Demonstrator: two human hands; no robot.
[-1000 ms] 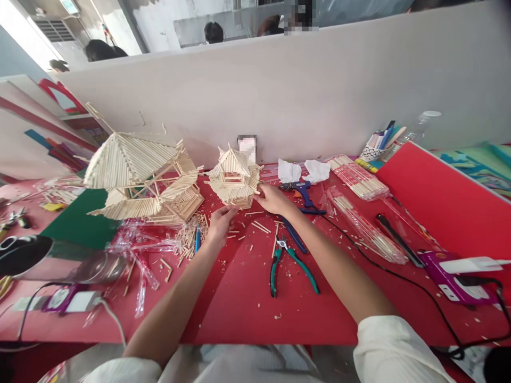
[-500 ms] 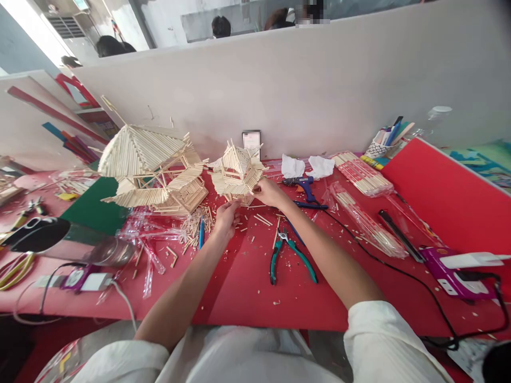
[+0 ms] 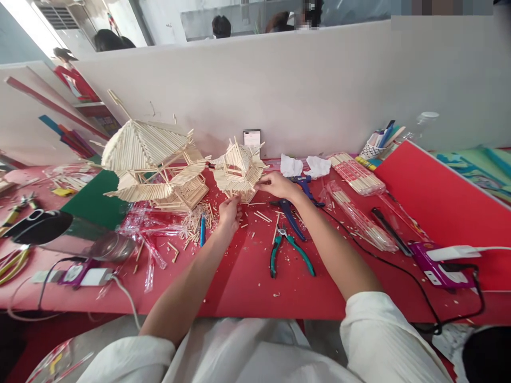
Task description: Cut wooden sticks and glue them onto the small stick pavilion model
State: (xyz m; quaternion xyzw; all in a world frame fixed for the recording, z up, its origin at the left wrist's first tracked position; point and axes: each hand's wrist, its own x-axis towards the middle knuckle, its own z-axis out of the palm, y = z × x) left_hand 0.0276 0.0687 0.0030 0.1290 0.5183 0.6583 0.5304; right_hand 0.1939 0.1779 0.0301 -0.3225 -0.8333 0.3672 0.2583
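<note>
A small pavilion model built of thin wooden sticks stands on the red table, with a tiered roof. My left hand is at its front base, fingers curled and pinching the lower edge. From the right, my right hand grips the side of the model below the lower roof, thumb and fingers together; the fingertips are partly hidden. A larger stick pavilion stands to the left. Between my forearms, pliers with green handles lie with the handles spread. Cut stick pieces are scattered near my left hand.
A blue glue gun and blue-handled pliers lie right of my right hand. Packs of sticks sit farther right. A phone leans on the partition. A blue pen, tumbler and power strips are around.
My right hand has shifted slightly right and up along the model's side, uncovering the blue-handled pliers. My left hand stays at the base. The view has moved a little.
</note>
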